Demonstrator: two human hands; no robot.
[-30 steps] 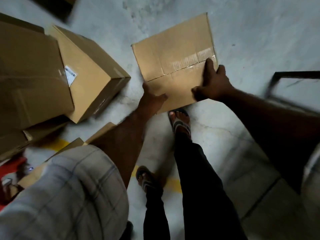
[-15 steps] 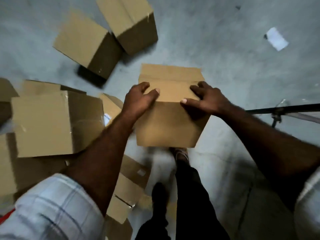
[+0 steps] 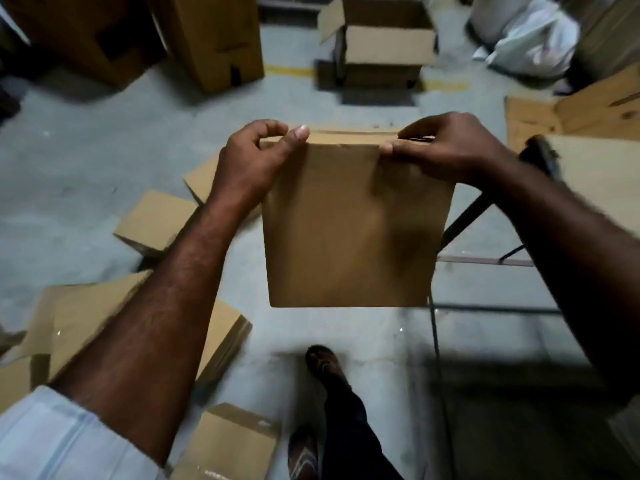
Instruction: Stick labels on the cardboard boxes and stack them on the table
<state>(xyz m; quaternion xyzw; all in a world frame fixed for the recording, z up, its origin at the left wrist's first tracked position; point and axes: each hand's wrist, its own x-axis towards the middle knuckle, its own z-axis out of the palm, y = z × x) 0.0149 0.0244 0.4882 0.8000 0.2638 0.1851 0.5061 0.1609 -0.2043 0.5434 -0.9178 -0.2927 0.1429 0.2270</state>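
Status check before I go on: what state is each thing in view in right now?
Held box: in the air, no label visible on the near face.
Left hand: grips its top left corner.
Right hand: grips its top right corner.
Far box: on the floor, top flaps open.
Small box: on the floor, closed.
Table: held box not on it.

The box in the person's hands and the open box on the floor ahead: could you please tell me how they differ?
The held box is off the floor, gripped along its top edge by the left hand and right hand; the open box stands on the floor untouched. The open box has a flap raised and its top open; the held box shows no raised flaps. Both are plain brown cardboard, no label visible.
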